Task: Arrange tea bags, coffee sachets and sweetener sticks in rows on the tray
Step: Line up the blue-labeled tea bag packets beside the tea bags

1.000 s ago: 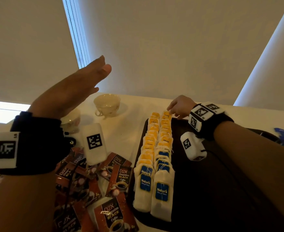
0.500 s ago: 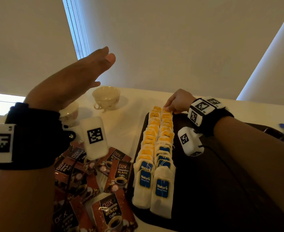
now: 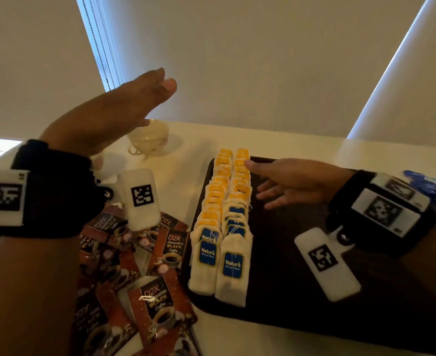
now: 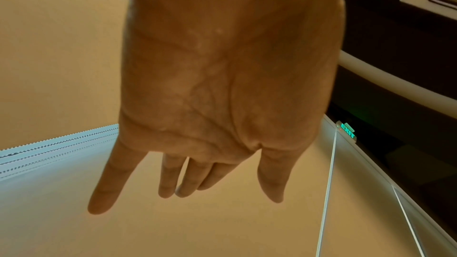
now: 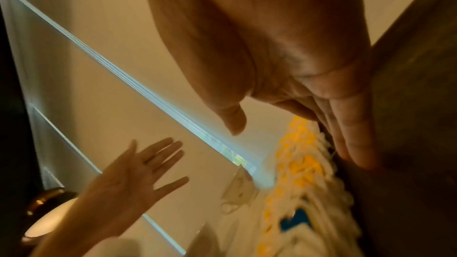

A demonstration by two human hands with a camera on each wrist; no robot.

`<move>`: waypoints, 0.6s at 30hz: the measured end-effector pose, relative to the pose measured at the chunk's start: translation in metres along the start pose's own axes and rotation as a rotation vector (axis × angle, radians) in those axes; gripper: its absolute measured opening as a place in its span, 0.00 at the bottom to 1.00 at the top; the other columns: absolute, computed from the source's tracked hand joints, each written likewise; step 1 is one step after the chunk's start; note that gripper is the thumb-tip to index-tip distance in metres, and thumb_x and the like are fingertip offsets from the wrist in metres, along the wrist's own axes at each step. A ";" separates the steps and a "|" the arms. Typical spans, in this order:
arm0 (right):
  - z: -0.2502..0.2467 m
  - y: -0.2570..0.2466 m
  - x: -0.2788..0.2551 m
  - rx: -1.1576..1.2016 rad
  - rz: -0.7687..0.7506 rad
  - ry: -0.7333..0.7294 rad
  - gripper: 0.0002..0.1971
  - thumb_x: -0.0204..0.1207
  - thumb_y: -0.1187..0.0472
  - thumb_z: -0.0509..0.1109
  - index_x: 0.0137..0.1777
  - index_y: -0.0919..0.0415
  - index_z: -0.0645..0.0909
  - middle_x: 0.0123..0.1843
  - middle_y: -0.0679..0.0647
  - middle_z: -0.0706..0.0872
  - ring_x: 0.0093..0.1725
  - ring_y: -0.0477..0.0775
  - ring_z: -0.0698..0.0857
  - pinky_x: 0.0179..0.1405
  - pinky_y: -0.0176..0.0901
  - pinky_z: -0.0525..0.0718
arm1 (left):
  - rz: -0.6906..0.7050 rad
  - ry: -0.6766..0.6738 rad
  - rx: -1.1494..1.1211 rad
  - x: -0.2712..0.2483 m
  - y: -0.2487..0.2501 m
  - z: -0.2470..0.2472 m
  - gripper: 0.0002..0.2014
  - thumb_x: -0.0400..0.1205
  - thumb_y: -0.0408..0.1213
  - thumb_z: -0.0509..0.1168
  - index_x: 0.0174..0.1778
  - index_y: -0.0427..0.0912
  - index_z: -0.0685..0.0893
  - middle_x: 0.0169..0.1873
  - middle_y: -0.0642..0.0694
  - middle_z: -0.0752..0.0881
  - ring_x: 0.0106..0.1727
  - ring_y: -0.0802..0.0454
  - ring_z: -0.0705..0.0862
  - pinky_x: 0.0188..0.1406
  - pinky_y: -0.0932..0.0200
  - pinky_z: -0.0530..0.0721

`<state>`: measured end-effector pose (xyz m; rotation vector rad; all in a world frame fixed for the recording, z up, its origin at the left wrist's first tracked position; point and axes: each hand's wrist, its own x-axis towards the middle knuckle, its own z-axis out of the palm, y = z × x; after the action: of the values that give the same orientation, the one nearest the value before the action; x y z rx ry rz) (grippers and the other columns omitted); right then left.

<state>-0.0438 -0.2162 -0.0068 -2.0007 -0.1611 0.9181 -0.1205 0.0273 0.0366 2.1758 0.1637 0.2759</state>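
Note:
Two rows of white tea bags (image 3: 224, 219) with yellow and blue tags lie along the left side of a dark tray (image 3: 314, 291). My right hand (image 3: 278, 183) is flat, fingers straight, beside the right row; its thumb touches the far yellow-tagged bags. In the right wrist view the fingers (image 5: 351, 134) lie against the blurred row of tea bags (image 5: 304, 183). My left hand (image 3: 124, 106) is raised in the air, flat and empty, above the table; its palm (image 4: 222, 75) shows straight fingers. Brown coffee sachets (image 3: 157, 301) lie in a loose heap left of the tray.
A cream teacup (image 3: 148, 138) stands on the white table behind the sachets, partly behind my left hand. Blue packets (image 3: 433, 186) lie at the far right past the tray. The tray's right part is bare. Window blinds rise behind the table.
My right hand has uncurled from the far end of the rows and now lies flat alongside the right row. My left hand rose a little and stays flat.

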 end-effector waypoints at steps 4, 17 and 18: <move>0.017 0.009 -0.031 0.169 -0.030 -0.099 0.12 0.79 0.45 0.62 0.53 0.51 0.77 0.51 0.52 0.85 0.73 0.58 0.74 0.73 0.60 0.72 | 0.013 -0.063 0.044 -0.004 0.007 0.015 0.41 0.73 0.72 0.54 0.81 0.61 0.55 0.81 0.63 0.56 0.79 0.61 0.61 0.77 0.46 0.68; 0.034 0.050 -0.079 0.332 -0.035 -0.150 0.25 0.77 0.43 0.63 0.72 0.50 0.70 0.60 0.50 0.83 0.70 0.55 0.78 0.71 0.56 0.75 | 0.081 -0.111 0.186 -0.010 0.029 0.046 0.32 0.82 0.58 0.52 0.83 0.56 0.55 0.82 0.55 0.58 0.80 0.53 0.61 0.75 0.48 0.65; 0.027 0.052 -0.081 0.323 -0.045 -0.077 0.31 0.77 0.43 0.64 0.77 0.53 0.64 0.67 0.52 0.78 0.73 0.57 0.74 0.71 0.57 0.74 | 0.091 -0.115 0.182 -0.007 0.027 0.047 0.33 0.81 0.61 0.53 0.82 0.57 0.55 0.82 0.55 0.59 0.80 0.53 0.61 0.73 0.48 0.66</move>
<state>-0.1313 -0.2641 -0.0112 -1.6595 -0.0937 0.9294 -0.1145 -0.0270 0.0316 2.3766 0.0254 0.1927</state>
